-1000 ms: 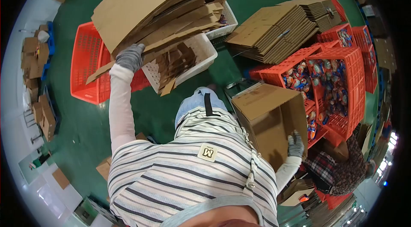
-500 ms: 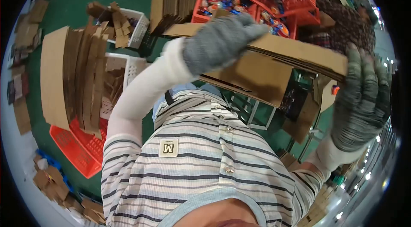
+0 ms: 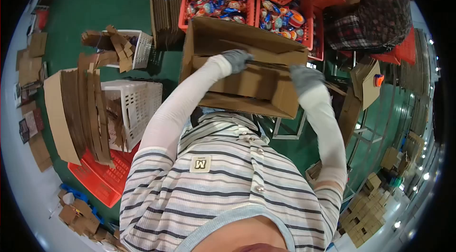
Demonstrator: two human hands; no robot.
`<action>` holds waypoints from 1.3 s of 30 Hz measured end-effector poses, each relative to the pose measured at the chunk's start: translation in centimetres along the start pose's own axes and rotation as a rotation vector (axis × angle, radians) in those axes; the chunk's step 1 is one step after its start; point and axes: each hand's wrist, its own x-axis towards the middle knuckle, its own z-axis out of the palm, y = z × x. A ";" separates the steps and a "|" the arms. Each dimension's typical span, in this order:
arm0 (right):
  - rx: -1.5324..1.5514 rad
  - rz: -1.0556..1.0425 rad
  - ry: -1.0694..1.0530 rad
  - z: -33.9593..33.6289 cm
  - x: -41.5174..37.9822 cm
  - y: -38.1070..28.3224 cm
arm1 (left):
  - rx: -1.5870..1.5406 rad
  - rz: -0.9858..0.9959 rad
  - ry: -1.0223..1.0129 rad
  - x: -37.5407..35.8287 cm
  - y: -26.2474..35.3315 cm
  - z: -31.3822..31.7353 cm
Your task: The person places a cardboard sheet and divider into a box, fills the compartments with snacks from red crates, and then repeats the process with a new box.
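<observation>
An open cardboard box (image 3: 285,102) stands in front of my body. Inside it, a thin stack of cardboard strips (image 3: 268,65) lies lengthwise, seen edge-on between my hands. My left hand (image 3: 237,60), in a grey glove, is closed on the strips' left part within the box. At their other end is my right hand (image 3: 306,80), also gloved, over the box's right wall, its fingers curled down onto the cardboard. The fingertips of both hands are partly hidden and slightly blurred.
Red crates (image 3: 254,12) of colourful wrapped items stand just beyond the box. A co-worker (image 3: 375,14) bends at the upper right. Flat cardboard stacks (image 3: 166,4), a white crate (image 3: 145,109) and a red basket (image 3: 102,180) are on the left. Metal frames (image 3: 373,135) stand on the right.
Both hands have moved down and inward, bringing the cardboard strips from above the box to inside it. My right hand's outstretched fingers have curled. The view has shifted, showing the box's interior.
</observation>
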 end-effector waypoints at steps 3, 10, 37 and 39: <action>0.035 -0.166 -0.003 3.8 5.5 -1.9 | 0.054 -0.167 -0.125 -0.4 -4.7 0.7; 0.224 -0.297 0.287 15.5 16.2 -6.5 | 0.156 -0.367 -0.536 -0.3 -12.5 6.6; 0.101 -0.212 -0.030 24.0 15.6 -7.2 | 0.401 -0.469 0.573 1.4 -5.0 4.6; 0.312 -0.065 -0.227 18.2 15.6 -3.8 | 0.329 -0.632 0.051 -0.1 -3.0 3.5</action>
